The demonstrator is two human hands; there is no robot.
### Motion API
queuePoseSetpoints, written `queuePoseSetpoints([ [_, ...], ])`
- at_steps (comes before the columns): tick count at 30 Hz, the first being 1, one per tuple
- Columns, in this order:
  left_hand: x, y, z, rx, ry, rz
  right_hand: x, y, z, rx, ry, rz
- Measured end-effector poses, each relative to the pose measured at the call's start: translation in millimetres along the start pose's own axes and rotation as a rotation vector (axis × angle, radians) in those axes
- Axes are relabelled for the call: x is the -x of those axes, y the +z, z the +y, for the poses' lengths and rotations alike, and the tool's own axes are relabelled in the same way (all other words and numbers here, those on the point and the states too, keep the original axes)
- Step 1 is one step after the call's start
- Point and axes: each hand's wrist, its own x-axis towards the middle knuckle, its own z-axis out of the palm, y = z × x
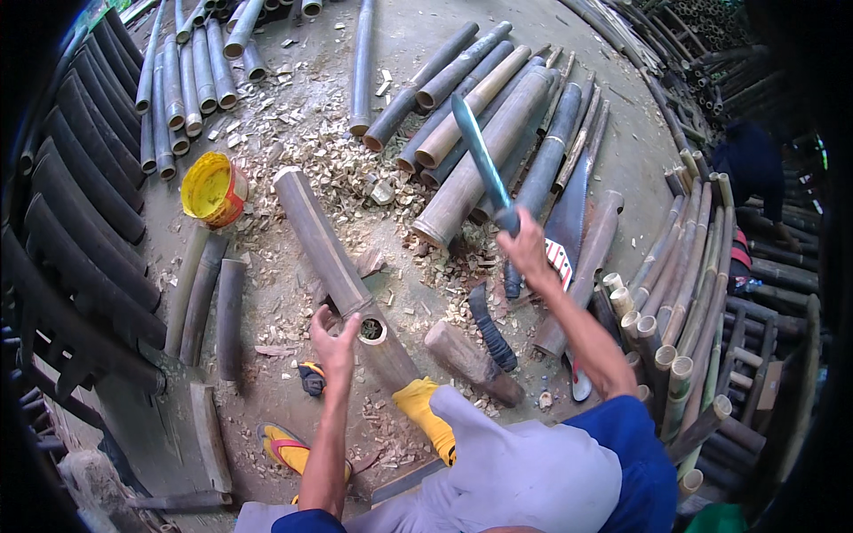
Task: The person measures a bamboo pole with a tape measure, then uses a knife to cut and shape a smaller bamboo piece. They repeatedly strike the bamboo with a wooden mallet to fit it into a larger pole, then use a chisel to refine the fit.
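My right hand [526, 252] is closed round the dark handle of a machete [481, 149], whose long blade points up and away to the left. In front of me a thick bamboo pole [322, 233] slants from the far left toward my legs, with a round hole [370, 331] cut in its upper side. Beside that hole my left hand [335, 345] has its fingers apart and holds nothing; its thumb is by the pole's edge, and whether it touches I cannot tell. A short wooden billet [474, 362] and a curved, black wrapped piece [491, 328] lie right of the pole.
Wood chips [311, 133] cover the ground. A yellow-stained bucket [214, 190] stands at the left, near short bamboo lengths [203, 293]. Beyond the machete lie bamboo poles [493, 147]; a saw [569, 213] rests among them. Bamboo bundles [684, 293] lie at right, dark curved slats [84, 240] at left.
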Motion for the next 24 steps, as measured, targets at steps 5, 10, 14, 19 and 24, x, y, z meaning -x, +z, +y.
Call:
queuePoseSetpoints([
  [5,-27,11,-6,0.428,-0.362,-0.362,-97,-7,61,0.332,-0.015,-0.099],
  [10,-40,17,-42,0.722,-0.431,-0.403,-123,7,72,0.379,0.074,-0.174],
  [14,-42,16,-39,0.771,-0.479,-0.473,-112,11,110,0.334,-0.009,-0.004],
  [19,-41,4,-33,0.710,-0.527,-0.405,-94,34,2,0.323,-0.418,0.358],
  [24,-40,12,-30,0.678,-0.522,-0.403,-75,113,-77,0.139,-0.624,-0.162],
])
